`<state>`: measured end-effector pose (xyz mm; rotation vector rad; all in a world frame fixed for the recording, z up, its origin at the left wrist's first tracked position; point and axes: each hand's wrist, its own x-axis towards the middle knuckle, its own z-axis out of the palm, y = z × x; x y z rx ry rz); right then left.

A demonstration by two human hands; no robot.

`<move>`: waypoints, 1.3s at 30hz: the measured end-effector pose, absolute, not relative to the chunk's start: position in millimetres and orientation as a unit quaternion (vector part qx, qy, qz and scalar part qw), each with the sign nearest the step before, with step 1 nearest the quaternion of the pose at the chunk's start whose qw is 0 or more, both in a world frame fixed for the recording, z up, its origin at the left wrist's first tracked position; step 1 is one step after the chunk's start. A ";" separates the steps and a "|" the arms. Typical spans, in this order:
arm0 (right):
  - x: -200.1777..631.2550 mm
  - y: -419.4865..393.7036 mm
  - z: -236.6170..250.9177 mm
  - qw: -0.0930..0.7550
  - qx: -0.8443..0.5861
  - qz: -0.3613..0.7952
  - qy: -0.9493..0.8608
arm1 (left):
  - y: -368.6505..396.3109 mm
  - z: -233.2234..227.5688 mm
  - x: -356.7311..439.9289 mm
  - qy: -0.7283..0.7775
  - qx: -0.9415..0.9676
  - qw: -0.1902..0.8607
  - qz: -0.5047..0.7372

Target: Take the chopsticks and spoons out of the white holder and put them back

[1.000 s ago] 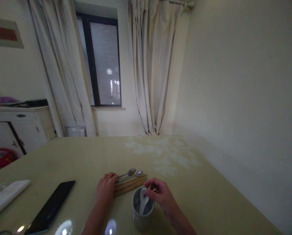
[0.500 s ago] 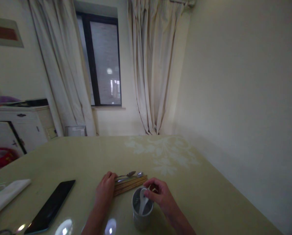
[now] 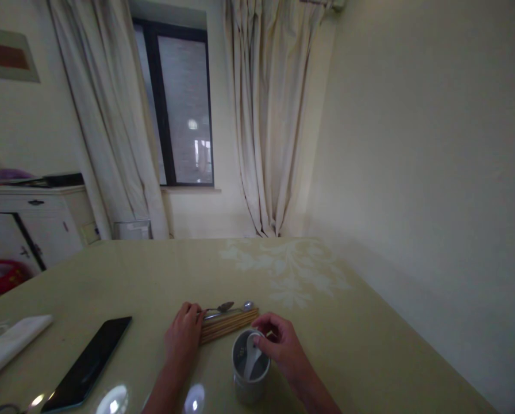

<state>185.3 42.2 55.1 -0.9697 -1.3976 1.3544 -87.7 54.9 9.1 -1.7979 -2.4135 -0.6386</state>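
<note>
Glossy table (image 3: 326, 322), right hand (image 3: 283, 348) grip pinching white spoon (image 3: 252, 356) inside cup (image 3: 249, 371), left hand (image 3: 180, 339) flat on chopsticks (image 3: 229, 323).

cup (image 3: 249, 376): grey, upright on the worktop (image 3: 154, 270)
white spoon (image 3: 253, 357): leaning inside the cup
chopsticks (image 3: 228, 324): wooden bundle, lying flat
metal spoons (image 3: 225, 309): just beyond the chopsticks

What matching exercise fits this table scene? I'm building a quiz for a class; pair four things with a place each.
Things:
1. white spoon
2. bundle of chopsticks
3. phone
4. metal spoons

Places:
a. lying flat, left of the left hand
b. standing in the grey cup, held by the right hand
c. on the table, just beyond the chopsticks
d. under the left hand's fingers, beside the cup

Pairs: 1-b, 2-d, 3-a, 4-c
</note>
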 end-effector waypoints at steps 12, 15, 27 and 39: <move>183.9 42.1 52.2 0.463 -0.385 0.555 -0.574 | 59.2 6.7 -89.0 -0.777 -0.603 0.018 -0.180; 184.0 41.3 53.0 0.457 -0.381 0.563 -0.573 | 60.4 4.1 -88.9 -0.774 -0.605 0.013 -0.185; 190.1 40.1 64.8 0.474 -0.371 0.416 -0.681 | 65.6 -4.1 -96.8 -0.702 -0.682 0.021 -0.204; 194.0 46.4 67.8 0.604 -0.319 0.568 -0.460 | 61.9 2.0 -87.6 -0.651 -0.706 -0.081 -0.268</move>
